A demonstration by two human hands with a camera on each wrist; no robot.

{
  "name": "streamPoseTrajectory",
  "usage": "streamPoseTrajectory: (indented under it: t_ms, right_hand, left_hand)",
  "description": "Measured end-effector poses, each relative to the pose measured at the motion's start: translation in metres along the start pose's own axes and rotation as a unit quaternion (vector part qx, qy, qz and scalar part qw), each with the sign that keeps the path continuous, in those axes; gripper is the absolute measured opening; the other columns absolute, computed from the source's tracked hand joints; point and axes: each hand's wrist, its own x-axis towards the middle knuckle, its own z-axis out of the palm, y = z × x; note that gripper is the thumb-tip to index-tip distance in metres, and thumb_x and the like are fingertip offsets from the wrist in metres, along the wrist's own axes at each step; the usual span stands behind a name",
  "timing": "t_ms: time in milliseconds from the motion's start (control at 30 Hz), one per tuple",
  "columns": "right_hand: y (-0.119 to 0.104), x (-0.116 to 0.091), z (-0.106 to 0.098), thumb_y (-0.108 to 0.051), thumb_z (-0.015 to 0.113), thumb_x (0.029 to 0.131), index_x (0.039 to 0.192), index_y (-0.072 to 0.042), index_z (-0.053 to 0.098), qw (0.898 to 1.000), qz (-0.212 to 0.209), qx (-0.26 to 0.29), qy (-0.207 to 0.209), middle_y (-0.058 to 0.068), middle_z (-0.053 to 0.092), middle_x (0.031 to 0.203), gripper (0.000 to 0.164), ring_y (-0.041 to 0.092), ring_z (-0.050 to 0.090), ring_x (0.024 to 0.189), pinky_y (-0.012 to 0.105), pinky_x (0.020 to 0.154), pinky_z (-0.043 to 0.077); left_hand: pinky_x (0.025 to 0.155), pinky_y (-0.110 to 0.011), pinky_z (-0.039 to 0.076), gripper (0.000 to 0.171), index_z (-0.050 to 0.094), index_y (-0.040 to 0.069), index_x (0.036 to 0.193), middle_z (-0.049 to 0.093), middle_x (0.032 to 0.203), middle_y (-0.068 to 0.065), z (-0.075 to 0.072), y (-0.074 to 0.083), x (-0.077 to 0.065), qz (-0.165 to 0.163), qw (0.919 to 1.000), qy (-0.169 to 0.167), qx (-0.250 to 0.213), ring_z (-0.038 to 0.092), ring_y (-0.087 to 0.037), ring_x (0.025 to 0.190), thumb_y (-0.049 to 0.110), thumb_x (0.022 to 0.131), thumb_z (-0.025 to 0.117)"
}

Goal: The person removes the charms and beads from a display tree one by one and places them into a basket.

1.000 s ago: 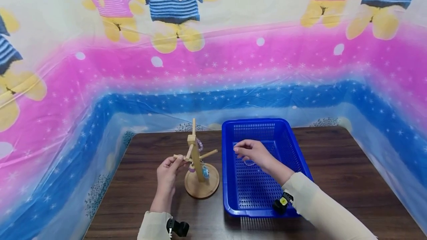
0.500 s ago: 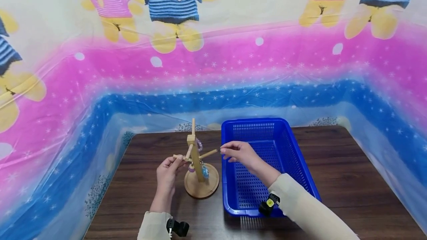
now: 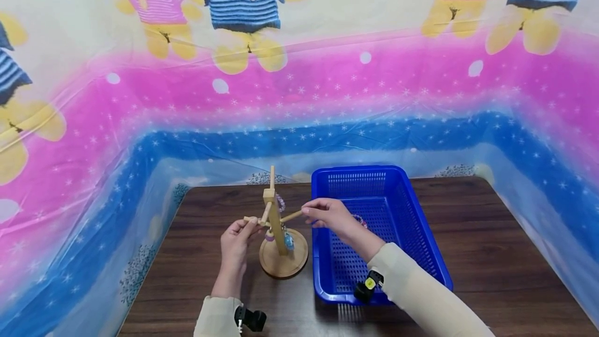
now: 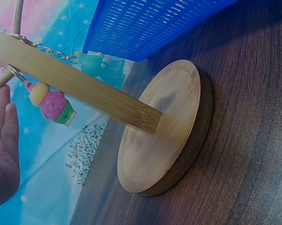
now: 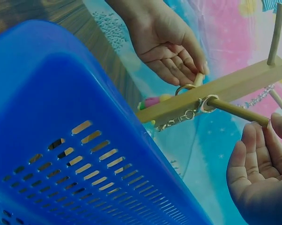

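Note:
A wooden stand (image 3: 276, 222) with a round base (image 4: 178, 126) and several pegs stands on the table. My left hand (image 3: 235, 243) pinches the left peg between thumb and fingers. My right hand (image 3: 332, 216) pinches the tip of the right peg (image 5: 239, 111) between thumb and forefinger. From the left peg hangs a keychain with a pink and green figure (image 4: 51, 104). A teal figure keychain (image 4: 101, 67) hangs by a chain from a ring (image 5: 207, 104) around the right peg. A pale purple beaded bracelet (image 3: 281, 203) hangs behind the post.
Right of the stand, a blue plastic basket (image 3: 316, 274) with slotted walls sits close beside it. Inside lies a beaded bracelet (image 3: 360, 220), partly hidden by my right hand. The dark wooden table (image 3: 477, 254) meets a printed cloth backdrop (image 3: 299, 129) at its far edge.
My right hand has moved left from over the basket to the right peg's tip and taken hold of it. My left hand has stayed on the left peg.

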Motion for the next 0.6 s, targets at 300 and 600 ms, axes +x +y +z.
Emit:
streamPoseTrajectory:
  t_ms: [300,600]
  right_hand:
    - [-0.0026,-0.0005,0.0029,-0.012,0.064,0.100,0.122,0.008,0.066,1.000,-0.001,0.009,-0.003,-0.010,0.070,0.089,0.029,0.005,0.068,0.081,0.025,0.077,0.060]
    - [-0.0018,0.0008,0.0025,-0.011,0.064,0.101,0.117,0.006,0.068,1.000,0.001,0.016,-0.016,-0.004,0.073,0.091,0.024,0.006,0.069,0.083,0.025,0.080,0.062]
  left_hand:
    - [0.074,-0.015,0.062,0.025,0.068,0.019,0.080,0.075,0.071,0.014,0.0002,-0.0002,0.0003,0.002,1.0000,-0.001,0.002,0.073,0.002,0.072,0.004,0.099,0.064]
    - [0.075,-0.017,0.063,0.027,0.067,0.019,0.077,0.074,0.071,0.014,-0.0012,-0.0005,0.0020,0.004,1.0000,-0.001,0.008,0.072,0.002,0.071,0.004,0.099,0.063]
